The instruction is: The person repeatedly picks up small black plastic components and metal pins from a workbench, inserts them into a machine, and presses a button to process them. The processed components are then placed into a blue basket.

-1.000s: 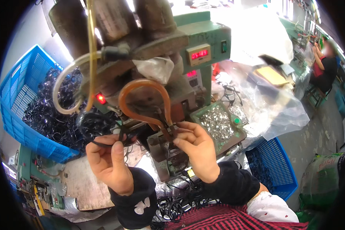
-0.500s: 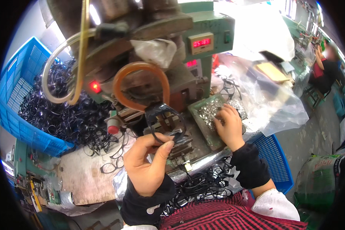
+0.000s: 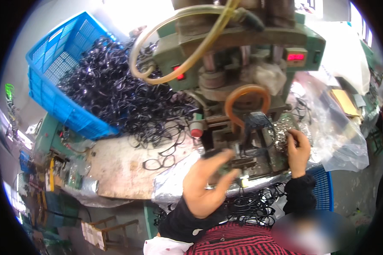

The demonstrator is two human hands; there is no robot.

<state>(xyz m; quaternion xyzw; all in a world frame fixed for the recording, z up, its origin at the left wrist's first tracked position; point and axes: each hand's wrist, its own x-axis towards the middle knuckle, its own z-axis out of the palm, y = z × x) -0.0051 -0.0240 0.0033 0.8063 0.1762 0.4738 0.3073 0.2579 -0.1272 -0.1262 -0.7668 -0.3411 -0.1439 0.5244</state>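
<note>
My left hand [image 3: 206, 185] hovers at the front left of the press, blurred, its thumb and forefinger apart and nothing visible between them. A black eyeglass frame [image 3: 266, 151] sits at the press's [image 3: 238, 159] working area, right of that hand and not touched by it. My right hand [image 3: 299, 153] is at the metal tray [image 3: 276, 159] beside the press, fingers curled in among small shiny metal pieces [image 3: 284, 127]. Whatever lies between its fingertips is too small to make out. An orange tube loop [image 3: 247, 88] hangs above the frame.
A blue crate [image 3: 68, 102] on the left overflows with black eyeglass frames [image 3: 119, 80]. Loose frames [image 3: 159, 161] lie on the worn board [image 3: 115, 170]. More frames [image 3: 251, 204] pile up before my lap. A red button [image 3: 196, 132] and clear plastic sheeting [image 3: 340, 140] flank the press.
My left hand has let go of the eyeglass frame at the press and drawn back to the left. My right hand stays at the tray. The view has turned left.
</note>
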